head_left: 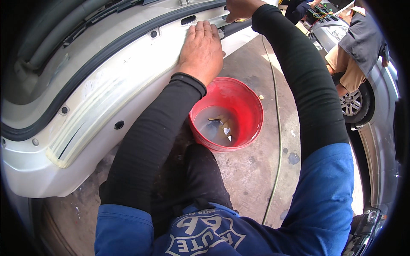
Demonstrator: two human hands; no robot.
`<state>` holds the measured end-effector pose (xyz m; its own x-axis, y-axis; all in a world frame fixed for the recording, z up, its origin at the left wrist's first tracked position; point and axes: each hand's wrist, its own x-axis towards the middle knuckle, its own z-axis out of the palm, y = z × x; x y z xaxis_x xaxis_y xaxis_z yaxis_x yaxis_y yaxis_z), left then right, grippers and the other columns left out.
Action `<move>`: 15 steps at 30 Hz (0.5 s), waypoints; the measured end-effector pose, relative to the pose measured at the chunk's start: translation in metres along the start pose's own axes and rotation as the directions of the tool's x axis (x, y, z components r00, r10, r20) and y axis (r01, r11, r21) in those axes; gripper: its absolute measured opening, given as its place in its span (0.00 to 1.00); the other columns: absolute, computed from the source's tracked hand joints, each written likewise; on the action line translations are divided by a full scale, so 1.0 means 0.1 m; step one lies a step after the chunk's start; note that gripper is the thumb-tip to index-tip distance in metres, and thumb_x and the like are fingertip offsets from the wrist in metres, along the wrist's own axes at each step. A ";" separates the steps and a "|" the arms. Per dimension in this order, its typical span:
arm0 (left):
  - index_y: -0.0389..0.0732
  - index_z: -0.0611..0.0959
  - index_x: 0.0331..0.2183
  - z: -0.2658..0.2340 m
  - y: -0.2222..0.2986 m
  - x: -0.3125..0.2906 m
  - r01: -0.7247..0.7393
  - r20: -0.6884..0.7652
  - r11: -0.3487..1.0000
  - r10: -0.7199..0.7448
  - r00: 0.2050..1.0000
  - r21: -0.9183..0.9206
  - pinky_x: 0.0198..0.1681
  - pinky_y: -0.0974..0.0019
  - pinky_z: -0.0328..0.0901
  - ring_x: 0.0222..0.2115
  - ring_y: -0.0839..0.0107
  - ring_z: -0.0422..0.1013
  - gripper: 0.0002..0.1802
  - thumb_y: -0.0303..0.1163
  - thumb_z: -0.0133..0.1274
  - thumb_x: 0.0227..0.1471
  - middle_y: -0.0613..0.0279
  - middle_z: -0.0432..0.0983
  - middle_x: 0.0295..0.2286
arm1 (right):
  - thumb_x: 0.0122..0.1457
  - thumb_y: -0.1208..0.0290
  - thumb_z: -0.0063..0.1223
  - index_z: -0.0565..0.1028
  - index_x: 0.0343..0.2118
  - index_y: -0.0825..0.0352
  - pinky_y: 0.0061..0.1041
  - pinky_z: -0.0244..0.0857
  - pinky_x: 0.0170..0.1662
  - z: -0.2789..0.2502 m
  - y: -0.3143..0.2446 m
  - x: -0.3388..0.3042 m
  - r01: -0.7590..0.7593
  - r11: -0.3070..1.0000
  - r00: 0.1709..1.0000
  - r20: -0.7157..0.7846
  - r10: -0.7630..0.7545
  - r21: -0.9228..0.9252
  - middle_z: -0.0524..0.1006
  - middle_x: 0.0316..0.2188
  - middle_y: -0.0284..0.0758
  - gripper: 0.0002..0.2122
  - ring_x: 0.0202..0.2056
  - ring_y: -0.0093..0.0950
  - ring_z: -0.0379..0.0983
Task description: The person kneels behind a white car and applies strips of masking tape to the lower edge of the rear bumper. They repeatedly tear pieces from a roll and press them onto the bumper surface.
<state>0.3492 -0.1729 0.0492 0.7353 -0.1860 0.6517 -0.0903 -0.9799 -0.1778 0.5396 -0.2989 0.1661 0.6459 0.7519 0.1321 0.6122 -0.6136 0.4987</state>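
Silver-white car panel (141, 72) is filling the left side, curving from near left to far middle; a scuffed, yellow-edged strip (94, 112) is running along its near stretch. Left hand (201, 53) is lying on the panel's far stretch, fingers straight, together and unclenched; whether anything is sitting under the palm, cannot tell. Right hand (243, 7) is reaching farther along the panel, partly leaving view; whether its fingers are grasping anything, cannot tell. Black rubber seal (128, 35) is following the panel's far-left side. Left forearm (149, 136) is blocking part of the panel's lower edge. Red bucket (251, 111) is standing on the concrete floor (252, 183), right of the panel, just beyond the person's knee (200, 160). Inside, cloudy grey liquid (209, 130) is covering the bottom, brown and white scraps (226, 130) showing in it. Pale hose (278, 115) is running near to far, right of the bucket. Far right, a co-worker (363, 40) is staying close against a grey car (382, 111), above its wheel (351, 103).
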 end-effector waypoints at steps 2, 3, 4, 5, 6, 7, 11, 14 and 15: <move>0.27 0.73 0.56 0.16 0.08 0.24 -0.028 -0.031 0.999 0.029 0.999 0.040 0.65 0.53 0.56 0.58 0.54 0.65 0.37 0.46 0.59 0.56 0.45 0.72 0.54 | 0.46 0.48 0.65 0.86 0.36 0.63 0.43 0.75 0.42 0.01 0.02 0.01 -0.019 1.000 1.000 0.002 0.019 0.005 0.84 0.36 0.41 0.23 0.40 0.43 0.81; 0.27 0.74 0.55 0.24 0.14 0.35 -0.023 -0.040 0.999 0.025 0.999 0.041 0.63 0.53 0.57 0.56 0.54 0.66 0.35 0.45 0.58 0.57 0.44 0.73 0.52 | 0.47 0.48 0.64 0.86 0.36 0.63 0.43 0.75 0.42 0.03 0.04 0.02 -0.003 0.999 1.000 0.027 0.004 -0.035 0.84 0.36 0.41 0.22 0.40 0.43 0.81; 0.27 0.76 0.54 0.30 0.20 0.46 -0.014 -0.032 0.998 0.016 0.999 0.060 0.61 0.53 0.57 0.54 0.53 0.67 0.33 0.44 0.57 0.57 0.44 0.73 0.51 | 0.48 0.47 0.63 0.86 0.36 0.62 0.43 0.75 0.42 0.04 0.05 0.04 0.017 0.997 0.999 0.050 -0.014 -0.072 0.84 0.36 0.41 0.22 0.40 0.43 0.81; 0.27 0.77 0.53 0.36 0.25 0.53 0.000 0.000 0.996 0.000 1.000 0.092 0.59 0.53 0.58 0.52 0.53 0.68 0.32 0.43 0.56 0.57 0.43 0.74 0.50 | 0.49 0.47 0.62 0.86 0.36 0.62 0.44 0.75 0.42 0.07 0.05 0.07 0.047 0.993 0.997 0.069 -0.039 -0.106 0.84 0.37 0.41 0.22 0.40 0.43 0.81; 0.27 0.79 0.51 0.40 0.32 0.58 0.045 -0.050 0.986 -0.038 0.998 0.158 0.57 0.53 0.58 0.50 0.52 0.68 0.28 0.41 0.54 0.57 0.42 0.75 0.48 | 0.51 0.47 0.60 0.86 0.35 0.62 0.44 0.75 0.42 0.09 0.08 0.09 0.102 0.988 0.995 0.034 -0.099 -0.119 0.84 0.36 0.41 0.21 0.39 0.43 0.81; 0.27 0.80 0.49 0.42 0.38 0.63 0.070 -0.042 0.972 -0.062 0.997 0.226 0.55 0.52 0.58 0.49 0.52 0.68 0.25 0.38 0.51 0.58 0.40 0.76 0.46 | 0.53 0.47 0.58 0.86 0.34 0.62 0.44 0.75 0.42 0.12 0.09 0.10 0.156 0.979 0.987 -0.003 -0.158 -0.128 0.84 0.35 0.41 0.20 0.39 0.43 0.81; 0.28 0.74 0.60 0.42 0.51 0.75 0.104 0.177 0.947 -0.163 0.971 0.303 0.64 0.34 0.49 0.62 0.34 0.60 0.31 0.42 0.40 0.66 0.32 0.66 0.59 | 0.58 0.50 0.53 0.86 0.27 0.60 0.39 0.76 0.39 0.27 0.16 0.08 0.294 0.908 0.947 -0.038 -0.319 -0.298 0.84 0.29 0.38 0.18 0.35 0.39 0.82; 0.32 0.74 0.61 0.43 0.56 0.81 -0.015 0.258 0.931 -0.086 0.962 0.365 0.61 0.28 0.53 0.61 0.32 0.62 0.30 0.40 0.42 0.65 0.29 0.67 0.59 | 0.53 0.67 0.60 0.79 0.25 0.67 0.40 0.73 0.35 0.43 0.17 -0.13 -0.020 0.989 0.935 -0.347 0.071 0.148 0.80 0.27 0.42 0.08 0.32 0.45 0.79; 0.32 0.73 0.61 0.45 0.58 0.85 -0.002 0.248 0.913 -0.108 0.963 0.407 0.61 0.27 0.53 0.61 0.32 0.63 0.30 0.39 0.43 0.64 0.29 0.67 0.58 | 0.54 0.67 0.58 0.79 0.27 0.63 0.41 0.74 0.36 0.45 0.19 -0.23 -0.019 0.995 0.909 -0.414 0.057 0.095 0.80 0.29 0.41 0.06 0.34 0.44 0.80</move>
<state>0.4362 -0.2424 0.0609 0.8845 -0.0552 0.4633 0.1892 -0.8653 -0.4642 0.5567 -0.3386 0.1334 0.4330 0.7482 0.5026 0.6404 -0.6478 0.4126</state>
